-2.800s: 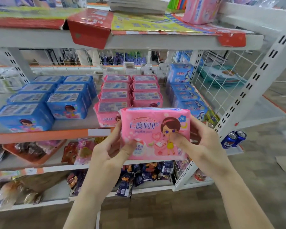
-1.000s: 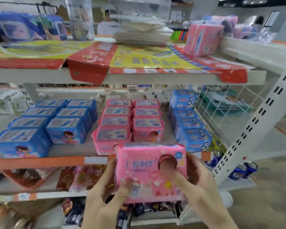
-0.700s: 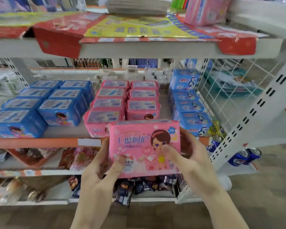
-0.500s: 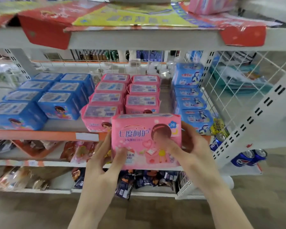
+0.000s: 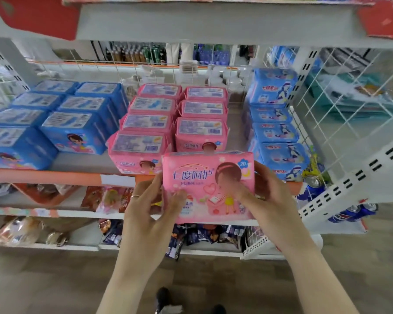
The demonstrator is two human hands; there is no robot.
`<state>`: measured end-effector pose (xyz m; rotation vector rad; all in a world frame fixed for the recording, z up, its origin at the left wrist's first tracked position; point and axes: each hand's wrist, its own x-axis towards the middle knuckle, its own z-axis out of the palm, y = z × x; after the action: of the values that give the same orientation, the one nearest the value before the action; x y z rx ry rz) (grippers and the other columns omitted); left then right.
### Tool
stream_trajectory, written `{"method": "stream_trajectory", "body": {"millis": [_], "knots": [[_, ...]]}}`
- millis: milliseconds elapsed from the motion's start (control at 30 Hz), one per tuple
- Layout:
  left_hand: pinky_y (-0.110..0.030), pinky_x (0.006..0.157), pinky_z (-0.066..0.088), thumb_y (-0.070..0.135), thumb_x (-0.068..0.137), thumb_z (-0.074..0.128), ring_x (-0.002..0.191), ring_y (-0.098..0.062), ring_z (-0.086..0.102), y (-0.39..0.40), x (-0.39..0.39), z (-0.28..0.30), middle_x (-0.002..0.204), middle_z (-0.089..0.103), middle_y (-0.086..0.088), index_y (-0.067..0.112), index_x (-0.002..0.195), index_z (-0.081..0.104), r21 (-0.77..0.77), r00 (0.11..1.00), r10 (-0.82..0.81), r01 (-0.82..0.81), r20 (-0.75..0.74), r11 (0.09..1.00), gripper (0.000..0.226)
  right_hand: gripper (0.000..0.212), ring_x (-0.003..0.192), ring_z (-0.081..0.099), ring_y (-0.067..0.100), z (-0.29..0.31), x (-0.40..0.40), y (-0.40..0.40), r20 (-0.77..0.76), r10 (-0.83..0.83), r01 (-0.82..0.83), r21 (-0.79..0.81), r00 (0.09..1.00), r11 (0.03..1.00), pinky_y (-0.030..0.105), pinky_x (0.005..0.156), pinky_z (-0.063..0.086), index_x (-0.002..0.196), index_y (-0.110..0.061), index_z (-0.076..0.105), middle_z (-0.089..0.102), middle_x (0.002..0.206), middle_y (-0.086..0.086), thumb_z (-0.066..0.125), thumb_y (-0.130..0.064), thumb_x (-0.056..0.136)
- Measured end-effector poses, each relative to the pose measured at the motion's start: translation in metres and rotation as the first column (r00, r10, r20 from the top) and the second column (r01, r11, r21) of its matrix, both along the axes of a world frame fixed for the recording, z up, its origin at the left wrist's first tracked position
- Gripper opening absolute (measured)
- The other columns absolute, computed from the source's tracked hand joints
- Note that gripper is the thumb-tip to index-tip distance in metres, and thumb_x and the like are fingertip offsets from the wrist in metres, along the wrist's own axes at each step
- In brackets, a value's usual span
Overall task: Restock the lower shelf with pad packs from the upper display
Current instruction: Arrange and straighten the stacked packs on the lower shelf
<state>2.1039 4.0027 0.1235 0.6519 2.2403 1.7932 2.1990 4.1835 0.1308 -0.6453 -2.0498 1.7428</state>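
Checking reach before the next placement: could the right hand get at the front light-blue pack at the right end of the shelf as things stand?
Probably not yet: the right hand grips the pink pack together with the left hand. The light-blue pack sits just behind, unobstructed.

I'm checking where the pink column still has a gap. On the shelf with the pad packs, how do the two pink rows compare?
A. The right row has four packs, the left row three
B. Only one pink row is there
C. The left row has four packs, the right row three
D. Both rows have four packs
C: the left pink row shows four packs, the right pink row three, leaving its front spot bare behind the held pink pack.
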Motion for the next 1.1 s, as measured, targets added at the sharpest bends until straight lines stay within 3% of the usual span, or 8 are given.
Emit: {"method": "stream_trajectory", "body": {"millis": [167,300,433,533,667,800,1000,1100], "knots": [[-0.009,0.069,0.047,0.052,0.083,0.068,0.087,-0.006,0.065,-0.004,-0.027,-0.005,0.1,0.063,0.008,0.029,0.127,0.069,0.017,0.999,-0.035,0.035,0.024,0.999,0.049,0.041,0.073,0.067,-0.004,0.003,-0.015,-0.006,0.015,-0.033,0.033,0.02,0.999,0.999,0.013,0.064,0.049,0.111,-0.031,0.062,0.075,0.089,-0.019,0.069,-0.044,0.072],[-0.011,0.068,0.048,0.047,0.082,0.066,0.087,-0.006,0.065,-0.011,-0.045,-0.006,0.097,0.063,0.012,0.046,0.114,0.069,0.027,0.997,-0.059,0.058,0.042,0.998,0.032,0.04,0.063,0.063,-0.004,0.003,-0.026,-0.016,0.001,-0.064,0.064,0.04,0.998,0.997,0.013,0.062,0.048,0.112,-0.025,0.064,0.074,0.084,-0.017,0.07,-0.042,0.076],[-0.015,0.068,0.052,0.059,0.083,0.071,0.087,-0.01,0.066,-0.021,-0.062,-0.01,0.103,0.062,0.002,0.026,0.133,0.065,0.008,0.998,-0.051,0.05,0.041,0.999,0.061,0.047,0.08,0.071,0.008,-0.002,-0.039,-0.028,0.001,-0.09,0.09,0.049,0.996,0.995,0.025,0.061,0.055,0.111,-0.03,0.066,0.077,0.092,-0.009,0.078,-0.056,0.073],[-0.026,0.073,0.057,0.066,0.079,0.067,0.091,-0.012,0.068,-0.029,-0.074,-0.015,0.105,0.06,0.009,0.026,0.135,0.063,0.012,0.999,-0.046,0.045,0.024,0.999,0.069,0.037,0.087,0.072,0.024,-0.008,-0.047,-0.037,-0.005,-0.107,0.107,0.049,0.994,0.993,0.039,0.075,0.059,0.104,-0.035,0.069,0.077,0.094,-0.002,0.072,-0.054,0.071],[-0.03,0.077,0.058,0.065,0.079,0.061,0.094,-0.009,0.068,-0.035,-0.084,-0.022,0.107,0.059,0.01,0.023,0.139,0.059,-0.004,0.997,-0.08,0.08,0.013,0.997,0.073,0.021,0.086,0.07,0.028,-0.016,-0.052,-0.047,-0.009,-0.115,0.116,0.065,0.993,0.991,0.032,0.071,0.058,0.098,-0.033,0.07,0.077,0.091,-0.001,0.069,-0.04,0.078],[-0.027,0.077,0.058,0.069,0.084,0.061,0.096,-0.005,0.067,-0.038,-0.087,-0.02,0.111,0.057,0.008,0.023,0.135,0.062,0.009,0.992,-0.126,0.126,0.023,0.992,0.068,0.032,0.093,0.073,0.01,-0.016,-0.055,-0.053,-0.001,-0.142,0.141,0.061,0.99,0.988,0.027,0.077,0.056,0.104,-0.029,0.068,0.077,0.096,-0.01,0.07,-0.044,0.076],[-0.038,0.084,0.056,0.068,0.08,0.054,0.097,-0.009,0.062,-0.035,-0.091,-0.023,0.107,0.055,0.01,0.029,0.129,0.064,-0.042,0.989,-0.148,0.149,0.007,0.988,0.063,0.058,0.088,0.067,0.042,-0.023,-0.051,-0.059,-0.041,-0.198,0.2,0.067,0.979,0.977,0.057,0.08,0.056,0.104,-0.029,0.07,0.075,0.095,0.008,0.074,-0.071,0.064],[-0.042,0.085,0.054,0.069,0.081,0.052,0.099,-0.013,0.062,-0.028,-0.086,-0.023,0.107,0.055,0.011,0.03,0.133,0.061,-0.063,0.986,-0.168,0.167,-0.006,0.984,0.066,0.067,0.089,0.07,0.036,-0.025,-0.043,-0.059,-0.046,-0.236,0.237,0.034,0.971,0.971,0.059,0.08,0.055,0.104,-0.023,0.069,0.077,0.097,0.003,0.077,-0.073,0.06]]}}
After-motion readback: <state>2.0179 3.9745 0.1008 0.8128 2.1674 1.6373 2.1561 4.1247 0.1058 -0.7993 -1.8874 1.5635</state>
